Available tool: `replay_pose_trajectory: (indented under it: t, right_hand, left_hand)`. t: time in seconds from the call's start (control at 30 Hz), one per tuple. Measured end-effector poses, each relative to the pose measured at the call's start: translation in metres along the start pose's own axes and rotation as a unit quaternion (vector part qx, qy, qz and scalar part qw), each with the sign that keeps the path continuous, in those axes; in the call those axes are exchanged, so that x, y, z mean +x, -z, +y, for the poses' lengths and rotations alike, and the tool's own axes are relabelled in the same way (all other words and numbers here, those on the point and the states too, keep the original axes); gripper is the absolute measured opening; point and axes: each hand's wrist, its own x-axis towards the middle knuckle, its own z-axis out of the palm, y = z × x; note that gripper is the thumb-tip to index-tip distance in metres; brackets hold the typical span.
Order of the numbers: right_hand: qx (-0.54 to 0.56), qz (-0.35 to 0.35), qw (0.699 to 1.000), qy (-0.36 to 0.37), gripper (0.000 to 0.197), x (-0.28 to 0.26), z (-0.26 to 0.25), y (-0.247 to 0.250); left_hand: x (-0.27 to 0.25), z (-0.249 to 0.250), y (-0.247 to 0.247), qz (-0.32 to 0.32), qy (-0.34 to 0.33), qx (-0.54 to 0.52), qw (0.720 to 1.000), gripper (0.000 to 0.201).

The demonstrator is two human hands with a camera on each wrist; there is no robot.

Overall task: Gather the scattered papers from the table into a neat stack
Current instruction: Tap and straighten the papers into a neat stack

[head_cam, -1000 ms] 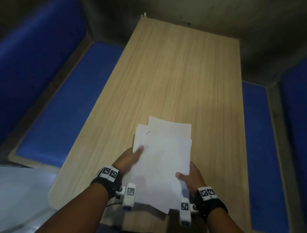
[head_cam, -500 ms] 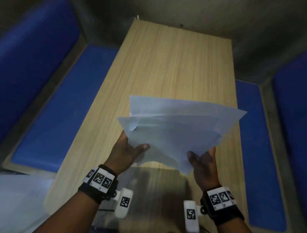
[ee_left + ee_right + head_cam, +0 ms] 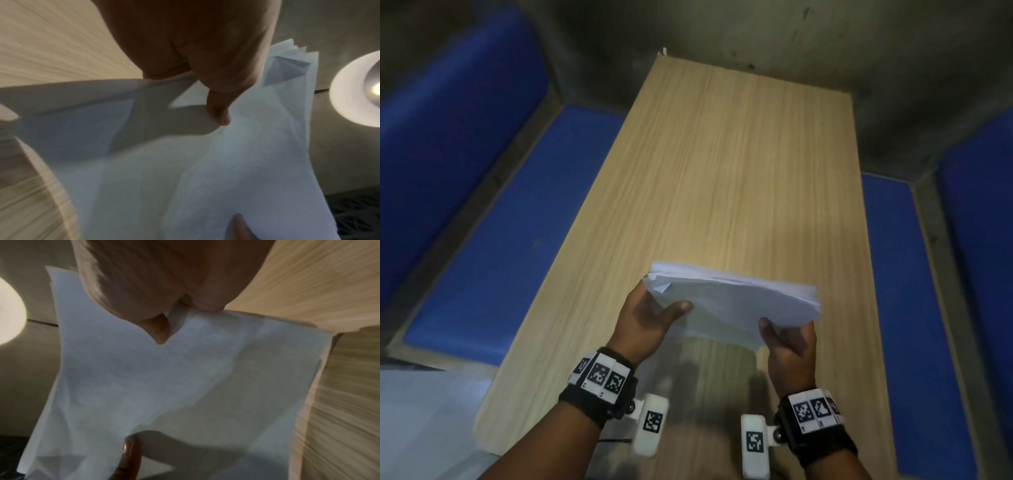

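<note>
Since a moment ago the fanned-out papers have drawn together into a tighter sheaf, its far edges now nearly level instead of splayed wide, and both hands have shifted lower over the near half of the table. White, thin and slightly translucent, the sheets bow downward between the two grips, held up off the wood rather than lying on it; at the upper corner their edges step out unevenly, and one inner sheet shows a folded corner. The left hand pinches the left side, thumb laid flat on top and fingers hidden beneath. The right hand grips the right corner the same way, thumb above and the rest tucked under the paper. Pale wood grain runs lengthwise down the long rectangular tabletop. Blue padded benches flank it on both sides. Both wrist views are blurred, with a bright round lamp cut off at the edge.
</note>
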Motion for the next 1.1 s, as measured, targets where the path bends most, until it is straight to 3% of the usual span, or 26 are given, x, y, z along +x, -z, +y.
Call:
replay_pose_trajectory:
  t: [0.1,0.23,0.37,0.6,0.77,1.0,1.1]
  right_hand:
    - [-0.019,-0.005,0.999,0.028,0.05,0.0,-0.002,-0.001]
    - [-0.016,0.016,1.0,0.012,0.059,0.005,0.0,-0.005]
    - [-0.006,0.015,1.0,0.012,0.065,0.006,0.003,-0.007]
    - [-0.012,0.051,0.996,-0.069,0.069,0.003,0.02,-0.012]
    - [-0.054,0.047,0.993,-0.089,0.066,0.004,0.027,-0.011]
    - [-0.126,0.033,0.988,-0.082,0.044,0.003,0.029,0.001]
    - [-0.133,0.03,0.986,-0.099,0.048,-0.001,0.039,0.005]
  left_hand:
    - [0.0,-0.003,0.006,-0.01,-0.016,0.053,0.998,0.039]
    - [-0.006,-0.007,0.004,0.001,-0.043,0.028,0.999,0.059]
    - [-0.006,0.001,-0.001,0.018,-0.036,0.003,0.999,0.039]
    - [-0.004,-0.018,-0.005,0.005,0.023,0.037,0.999,0.036]
    - [-0.004,-0.021,-0.006,-0.002,0.044,0.051,0.998,0.038]
    - [-0.008,-0.022,-0.003,-0.017,0.037,0.062,0.997,0.033]
    - [-0.011,-0.025,-0.004,-0.027,0.04,0.068,0.997,0.036]
